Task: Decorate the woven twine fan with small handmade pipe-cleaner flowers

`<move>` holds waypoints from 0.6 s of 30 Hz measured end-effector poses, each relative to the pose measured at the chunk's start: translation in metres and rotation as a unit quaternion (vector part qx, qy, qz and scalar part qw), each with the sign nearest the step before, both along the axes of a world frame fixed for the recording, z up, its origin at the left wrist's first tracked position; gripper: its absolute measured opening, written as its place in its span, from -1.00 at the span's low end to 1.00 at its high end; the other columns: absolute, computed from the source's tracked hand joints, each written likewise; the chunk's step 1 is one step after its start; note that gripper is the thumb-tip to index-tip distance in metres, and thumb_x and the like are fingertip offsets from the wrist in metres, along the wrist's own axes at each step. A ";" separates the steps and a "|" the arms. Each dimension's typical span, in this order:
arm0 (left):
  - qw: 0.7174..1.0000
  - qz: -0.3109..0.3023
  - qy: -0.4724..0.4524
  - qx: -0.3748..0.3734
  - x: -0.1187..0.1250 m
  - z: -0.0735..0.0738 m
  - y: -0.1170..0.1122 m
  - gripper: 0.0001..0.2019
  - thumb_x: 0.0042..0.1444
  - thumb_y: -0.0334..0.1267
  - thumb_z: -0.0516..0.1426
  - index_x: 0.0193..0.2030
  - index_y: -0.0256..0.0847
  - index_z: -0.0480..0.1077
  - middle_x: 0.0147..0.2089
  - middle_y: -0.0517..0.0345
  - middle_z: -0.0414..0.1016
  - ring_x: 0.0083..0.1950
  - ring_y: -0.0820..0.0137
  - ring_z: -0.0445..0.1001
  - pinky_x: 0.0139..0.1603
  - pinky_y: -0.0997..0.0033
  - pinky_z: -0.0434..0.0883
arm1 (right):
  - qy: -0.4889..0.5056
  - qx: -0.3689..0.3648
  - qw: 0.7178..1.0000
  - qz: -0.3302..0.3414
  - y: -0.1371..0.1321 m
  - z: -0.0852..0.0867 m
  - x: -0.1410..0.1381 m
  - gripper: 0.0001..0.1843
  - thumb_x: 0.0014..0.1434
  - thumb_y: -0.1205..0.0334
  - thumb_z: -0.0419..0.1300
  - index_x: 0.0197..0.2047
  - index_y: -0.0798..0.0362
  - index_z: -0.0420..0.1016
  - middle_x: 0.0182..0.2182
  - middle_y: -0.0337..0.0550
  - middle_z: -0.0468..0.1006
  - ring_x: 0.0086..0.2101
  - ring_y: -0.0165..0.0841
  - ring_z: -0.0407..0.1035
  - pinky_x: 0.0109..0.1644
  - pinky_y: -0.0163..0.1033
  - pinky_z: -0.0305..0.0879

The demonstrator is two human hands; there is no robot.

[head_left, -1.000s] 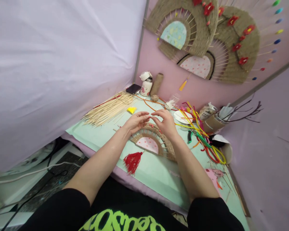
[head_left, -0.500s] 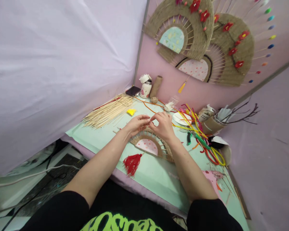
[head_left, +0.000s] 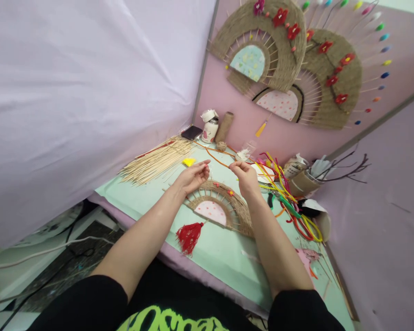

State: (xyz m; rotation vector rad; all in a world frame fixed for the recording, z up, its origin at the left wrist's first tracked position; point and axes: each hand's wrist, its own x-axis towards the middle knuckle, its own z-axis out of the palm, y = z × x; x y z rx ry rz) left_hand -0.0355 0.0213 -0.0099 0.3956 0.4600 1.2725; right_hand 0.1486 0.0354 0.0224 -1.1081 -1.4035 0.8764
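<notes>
Half-round fan of woven jute twine on thin wooden sticks (head_left: 240, 215), with a pink dotted card centre, lay flat on the mint-green table (head_left: 221, 252), its straight edge toward the person and a red thread tassel (head_left: 188, 236) trailing from its near corner. Both hands hovered just above its far arc, apart from each other and not touching it. The left hand (head_left: 194, 177) had its grip pressed together, thumb against fingertips, and the right hand (head_left: 246, 179) was curled with its grip likewise pinched. Whether a fine strand ran between them could not be told. I judged the fan to be light and fairly stiff across the sticks, yet fragile at the bare stick tips, which would likely snap or bend if pressed. The twine rows looked rough enough not to slip in the fingers, but might slide along the sticks if pulled outward. The safest hold seemed to be the dense woven band or the card hub, lifted flat, leaving the soft tassel to hang. A bundle of pale wooden sticks (head_left: 157, 161) lay to the left, coloured pipe cleaners (head_left: 290, 202) to the right, and finished fans with red flowers (head_left: 279, 50) hung on the pink wall
</notes>
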 end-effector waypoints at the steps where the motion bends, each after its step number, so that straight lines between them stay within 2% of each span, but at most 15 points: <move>1: 1.000 0.015 -0.012 -0.004 -0.001 -0.001 0.002 -0.86 0.16 -0.56 0.08 -0.22 -0.39 0.45 -0.43 0.13 0.43 -0.40 0.60 0.45 -0.34 0.67 0.42 | -0.007 0.000 1.000 0.002 0.000 0.000 0.000 -0.85 -0.12 0.14 0.22 -0.48 0.04 0.45 -0.52 -0.28 0.45 -0.42 -0.40 0.28 -0.25 -0.27 0.21; 6: 0.997 0.073 -0.011 -0.035 -0.003 -0.006 0.010 -0.92 0.16 -0.50 0.14 -0.35 -0.34 0.42 -0.49 0.18 0.40 -0.46 0.60 0.43 -0.45 0.71 0.39 | -0.075 -0.037 0.996 0.017 0.006 -0.003 0.008 -0.79 -0.11 0.09 0.25 -0.47 0.06 0.48 -0.56 -0.30 0.43 -0.52 -0.45 0.20 -0.39 -0.30 0.14; 10: 0.993 0.111 0.008 -0.037 -0.003 -0.006 0.012 -0.94 0.13 -0.51 0.17 -0.33 -0.33 0.41 -0.47 0.20 0.44 -0.46 0.62 0.44 -0.44 0.71 0.41 | -0.183 -0.066 0.981 0.012 0.031 -0.010 0.010 -0.76 -0.11 0.06 0.22 -0.45 0.08 0.49 -0.61 -0.33 0.38 -0.59 -0.50 0.08 -0.47 -0.32 0.06; 14: 0.990 0.129 0.032 -0.042 -0.005 -0.004 0.010 -0.86 0.13 -0.59 0.11 -0.23 -0.34 0.44 -0.40 0.14 0.51 -0.40 0.61 0.48 -0.36 0.69 0.45 | -0.257 -0.064 0.964 0.025 0.056 -0.020 -0.001 -0.80 -0.11 0.13 0.20 -0.49 0.10 0.50 -0.61 -0.31 0.41 -0.57 -0.48 0.14 -0.46 -0.34 0.08; 18: 0.986 0.141 0.057 -0.064 -0.008 -0.004 0.010 -0.78 0.07 -0.65 0.13 -0.22 -0.31 0.43 -0.41 0.17 0.49 -0.44 0.62 0.46 -0.43 0.69 0.39 | -0.303 -0.066 0.949 0.058 0.059 -0.028 -0.010 -0.87 -0.11 0.22 0.20 -0.51 0.10 0.53 -0.59 -0.29 0.47 -0.55 -0.47 0.23 -0.43 -0.35 0.13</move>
